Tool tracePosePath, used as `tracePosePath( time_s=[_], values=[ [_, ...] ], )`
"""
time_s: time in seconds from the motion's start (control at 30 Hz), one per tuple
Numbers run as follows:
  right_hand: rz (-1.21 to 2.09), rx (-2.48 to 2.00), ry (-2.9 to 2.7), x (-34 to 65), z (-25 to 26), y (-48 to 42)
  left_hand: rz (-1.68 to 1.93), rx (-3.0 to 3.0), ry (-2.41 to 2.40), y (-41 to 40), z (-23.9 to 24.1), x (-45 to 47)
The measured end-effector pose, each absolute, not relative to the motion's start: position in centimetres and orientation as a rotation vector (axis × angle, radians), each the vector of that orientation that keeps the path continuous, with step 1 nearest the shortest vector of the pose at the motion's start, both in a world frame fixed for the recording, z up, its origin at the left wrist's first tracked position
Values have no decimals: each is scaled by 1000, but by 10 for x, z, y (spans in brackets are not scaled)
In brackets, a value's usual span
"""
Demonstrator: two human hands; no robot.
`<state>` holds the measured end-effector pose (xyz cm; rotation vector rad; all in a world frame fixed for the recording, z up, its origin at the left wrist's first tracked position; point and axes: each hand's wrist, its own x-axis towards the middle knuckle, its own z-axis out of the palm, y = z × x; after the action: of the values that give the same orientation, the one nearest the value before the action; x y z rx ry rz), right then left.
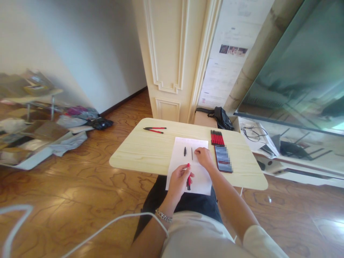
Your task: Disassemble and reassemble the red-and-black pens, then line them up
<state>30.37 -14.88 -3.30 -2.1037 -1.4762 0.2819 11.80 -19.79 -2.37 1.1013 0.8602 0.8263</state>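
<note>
My left hand (180, 178) is closed around a red pen barrel (189, 182), whose red end pokes out above the thumb and whose black end points toward me. My right hand (203, 156) rests over the right side of a white paper sheet (176, 150), fingers pinched together; whatever they may hold is too small to make out. Just left of those fingertips lies a thin dark pen refill (192, 153). Farther left on the sheet is a short black pen tip piece (185, 151).
The sheet lies on a pale wooden table (129, 154). Two red-and-black pens (156, 129) lie at its far left. A row of several red pens (216, 137) sits above a phone (223, 158) on the right. A white cable (120, 217) crosses my left forearm.
</note>
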Motion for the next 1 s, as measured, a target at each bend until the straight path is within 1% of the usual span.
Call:
tracePosePath(
  time_s=[0.17,0.37,0.5,0.7,0.77,0.87,1.0],
  values=[
    [342,-1904,-1317,289,-18,-175,854,1121,916,-197,-25,119],
    [745,-1562,-1281,252,-9,-235,1027,1109,914,-196,-28,122],
    [867,-1489,-1172,243,-14,-253,1071,1080,872,-199,-28,128],
    [794,-1552,-1188,255,-13,-248,1055,1205,828,-200,-22,132],
    [722,-1664,-1151,270,-11,-237,1040,1378,857,-197,-23,126],
    [514,-1943,-1116,295,-11,-216,1001,1722,966,-189,-27,116],
    [396,-2194,-1215,313,-18,-192,1013,2080,1042,-177,-37,107]
  ],
)
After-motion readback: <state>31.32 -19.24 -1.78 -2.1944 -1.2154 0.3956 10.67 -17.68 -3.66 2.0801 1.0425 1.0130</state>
